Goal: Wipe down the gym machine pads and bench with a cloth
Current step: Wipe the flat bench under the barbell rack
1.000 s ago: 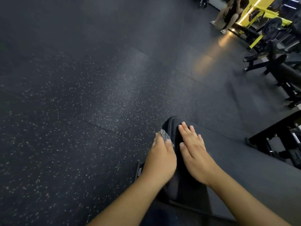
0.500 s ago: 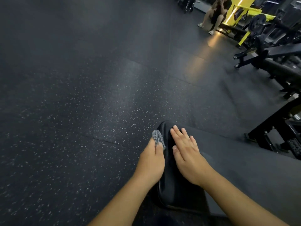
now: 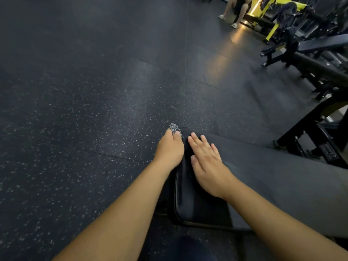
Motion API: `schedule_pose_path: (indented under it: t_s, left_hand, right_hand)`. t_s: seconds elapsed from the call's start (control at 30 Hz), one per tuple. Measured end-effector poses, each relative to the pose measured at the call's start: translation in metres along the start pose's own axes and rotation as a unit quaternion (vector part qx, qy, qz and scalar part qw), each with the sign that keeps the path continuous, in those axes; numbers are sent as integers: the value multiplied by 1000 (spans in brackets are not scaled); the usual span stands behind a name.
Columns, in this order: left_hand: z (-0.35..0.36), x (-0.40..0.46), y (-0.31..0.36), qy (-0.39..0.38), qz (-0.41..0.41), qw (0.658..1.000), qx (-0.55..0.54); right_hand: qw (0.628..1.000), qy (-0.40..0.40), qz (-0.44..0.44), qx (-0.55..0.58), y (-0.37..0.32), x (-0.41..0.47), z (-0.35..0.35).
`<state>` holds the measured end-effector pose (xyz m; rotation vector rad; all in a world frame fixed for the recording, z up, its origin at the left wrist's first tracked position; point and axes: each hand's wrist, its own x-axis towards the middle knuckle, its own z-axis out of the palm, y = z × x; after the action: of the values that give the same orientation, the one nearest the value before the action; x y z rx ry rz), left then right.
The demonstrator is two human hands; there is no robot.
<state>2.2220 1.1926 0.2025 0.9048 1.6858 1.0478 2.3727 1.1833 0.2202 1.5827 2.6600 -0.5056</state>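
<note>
Two bare hands work at the near end of a long black padded desk (image 3: 273, 176) that runs from the lower middle of the view off to the right. The left hand (image 3: 169, 149) sits on the left edge of the desk's end, its fingers curled down over a small grey speckled cloth (image 3: 174, 128); only a bit of the cloth shows, poking out beyond the fingertips at the far left corner of the desk. The right hand (image 3: 207, 164) lies just beside the left one, flat on top of the desk, palm down, fingers straight and slightly spread, holding nothing. Both forearms reach in from the bottom of the view.

The desk's rounded end has a seam running round its edge. To the left of the desk and beyond it spreads a dark rubber floor (image 3: 84, 110) flecked with pale specks. To the right of the desk stands a black metal frame (image 3: 308, 136) with bolts. Farther off, beyond the desk's right part, are a black weight bench (image 3: 320, 45) and a yellow machine (image 3: 271, 27). Near the yellow machine another person's legs (image 3: 235, 10) show, feet on the floor.
</note>
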Motion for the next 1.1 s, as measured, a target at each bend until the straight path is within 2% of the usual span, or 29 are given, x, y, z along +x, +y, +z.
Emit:
schedule_pose_path:
  t_s: [0.2, 0.33, 0.5, 0.57, 0.67, 0.77, 0.87, 1.1]
  left_hand:
    - [-12, -14, -9, 0, 50, 996, 73]
    - [-28, -21, 0, -56, 92, 982, 155]
    - [-65, -31, 18, -89, 205, 925, 307]
    - [-81, -31, 25, -93, 220, 904, 355]
    - [-101, -29, 45, -80, 226, 889, 389]
    - [-113, -24, 73, -69, 241, 886, 390]
    - [-122, -27, 112, -82, 240, 888, 384]
    - [-178, -74, 224, -121, 210, 868, 434]
  right_hand:
    - [1000, 4, 0, 13, -1, 0, -1]
    - [999, 4, 2, 38, 1, -2, -5]
    - [996, -36, 6, 83, 4, -2, -20]
    - [994, -47, 14, 94, 2, -2, -24]
    - [995, -45, 51, 79, -1, 1, -38]
    - [994, -19, 91, 57, -5, -2, -66]
    - [991, -45, 111, 59, -17, -8, -104]
    - [982, -53, 136, 119, -77, -37, -225]
